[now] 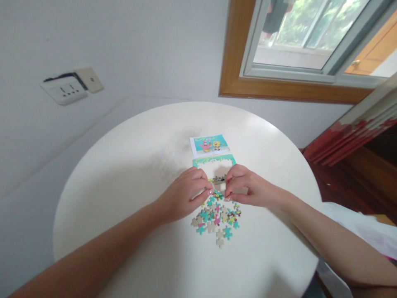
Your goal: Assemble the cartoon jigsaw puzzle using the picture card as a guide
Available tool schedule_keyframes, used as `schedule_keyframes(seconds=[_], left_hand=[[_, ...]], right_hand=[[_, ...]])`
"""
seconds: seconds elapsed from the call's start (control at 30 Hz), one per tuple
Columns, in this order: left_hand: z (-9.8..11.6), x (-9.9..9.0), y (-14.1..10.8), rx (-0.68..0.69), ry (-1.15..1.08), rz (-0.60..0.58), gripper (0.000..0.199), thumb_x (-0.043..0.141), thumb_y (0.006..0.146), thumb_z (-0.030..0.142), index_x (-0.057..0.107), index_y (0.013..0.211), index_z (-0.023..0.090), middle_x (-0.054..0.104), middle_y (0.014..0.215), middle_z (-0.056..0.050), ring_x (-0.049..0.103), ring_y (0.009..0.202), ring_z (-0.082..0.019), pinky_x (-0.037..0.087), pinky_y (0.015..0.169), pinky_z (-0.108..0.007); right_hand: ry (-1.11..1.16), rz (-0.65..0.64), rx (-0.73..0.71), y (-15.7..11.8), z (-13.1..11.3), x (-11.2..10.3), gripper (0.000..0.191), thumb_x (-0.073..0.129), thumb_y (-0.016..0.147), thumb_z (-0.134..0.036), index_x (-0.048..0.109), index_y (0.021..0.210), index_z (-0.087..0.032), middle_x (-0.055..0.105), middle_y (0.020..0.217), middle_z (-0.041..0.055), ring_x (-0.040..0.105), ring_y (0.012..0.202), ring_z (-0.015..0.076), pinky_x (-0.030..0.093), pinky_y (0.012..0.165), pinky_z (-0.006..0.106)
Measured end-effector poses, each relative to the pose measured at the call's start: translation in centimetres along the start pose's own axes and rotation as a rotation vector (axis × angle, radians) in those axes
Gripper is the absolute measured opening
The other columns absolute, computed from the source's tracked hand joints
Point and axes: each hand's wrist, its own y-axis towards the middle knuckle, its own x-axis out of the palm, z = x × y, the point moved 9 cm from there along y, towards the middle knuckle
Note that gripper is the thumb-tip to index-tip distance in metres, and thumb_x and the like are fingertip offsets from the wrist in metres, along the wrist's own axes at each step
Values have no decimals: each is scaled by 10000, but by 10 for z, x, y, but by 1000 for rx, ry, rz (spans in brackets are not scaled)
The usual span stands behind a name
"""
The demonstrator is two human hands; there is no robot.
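My left hand (189, 193) is closed, thumb and forefinger pinched beside the puzzle's lower edge; anything between the tips is too small to make out. Opposite it, my right hand (245, 187) is also closed in a pinch, and what its fingertips hold is hidden. Between the hands lies a partly assembled jigsaw puzzle (214, 159), with a teal top border and a white middle. A short strip of joined pieces (218, 179) shows at its lower side. Nearer to me, loose jigsaw pieces (211, 227) in teal, beige, pink and yellow lie in a heap, partly just under my fingers.
Beyond the puzzle lies a reference picture (211, 144) of two cartoon figures. All this is on a round white table (124, 174) against a wall with a socket (66, 89). A wood-framed window (297, 89) and a red-and-white curtain (350, 132) are at the right.
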Motion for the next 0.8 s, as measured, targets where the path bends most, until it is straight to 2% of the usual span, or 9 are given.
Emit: schedule_keyframes(seconds=[0.17, 0.33, 0.8], left_hand=[[-2, -2, 1, -2, 23, 24, 149, 510, 911, 198, 654, 884, 172, 583, 868, -45, 515, 857, -177, 390, 798, -312], [-2, -3, 1, -2, 29, 31, 144, 517, 902, 187, 658, 879, 171, 582, 859, -44, 517, 855, -177, 392, 802, -309], [-9, -1, 0, -37, 88, -26, 140, 543, 883, 224, 668, 829, 193, 580, 857, -38, 499, 841, -176, 370, 787, -311]], right_hand=[[-111, -173, -29, -3, -9, 19, 179, 702, 812, -384, 729, 888, -224, 610, 898, 42, 534, 906, 177, 369, 869, 343], [-197, -221, -1, -6, -10, 29, 307, 697, 793, -483, 705, 974, -235, 616, 975, 43, 507, 959, 200, 332, 885, 350], [-88, -255, 15, -5, -8, 30, 208, 715, 804, -374, 699, 936, -214, 605, 928, 35, 529, 937, 173, 345, 887, 326]])
